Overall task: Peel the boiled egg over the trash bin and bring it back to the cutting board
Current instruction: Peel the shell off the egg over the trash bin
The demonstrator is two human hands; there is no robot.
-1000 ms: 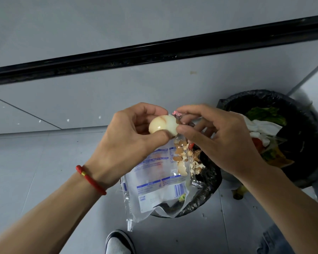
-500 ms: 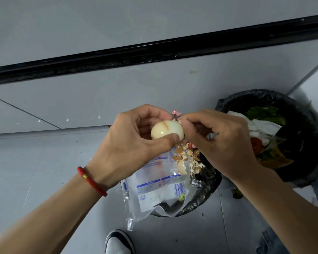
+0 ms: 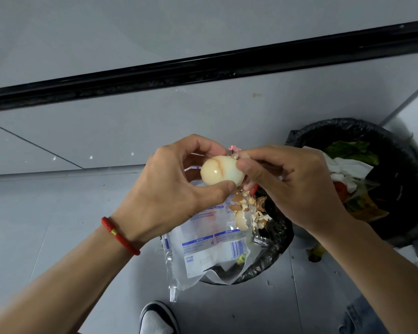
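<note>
The boiled egg [image 3: 219, 170] is pale cream with a faint brown streak, and most of its shell is off. My left hand [image 3: 179, 189] holds it between thumb and fingers above a small trash bin [image 3: 273, 256] lined with a black bag. My right hand [image 3: 290, 182] pinches a bit of shell at the egg's right end. Brown eggshell pieces [image 3: 247, 209] lie below on a clear plastic wrapper [image 3: 208, 249] that hangs over the bin's rim. The cutting board is out of view.
A larger black-bagged bin [image 3: 405, 213] with vegetable scraps and white tissue stands at the right. The floor is grey tile, with a black strip [image 3: 203, 71] along the wall base. My shoe [image 3: 157, 319] shows at the bottom, and a scrap [image 3: 316, 253] lies between the bins.
The egg has turned in my left hand and shows more bare white. My right fingers have closed in on the egg's right end.
</note>
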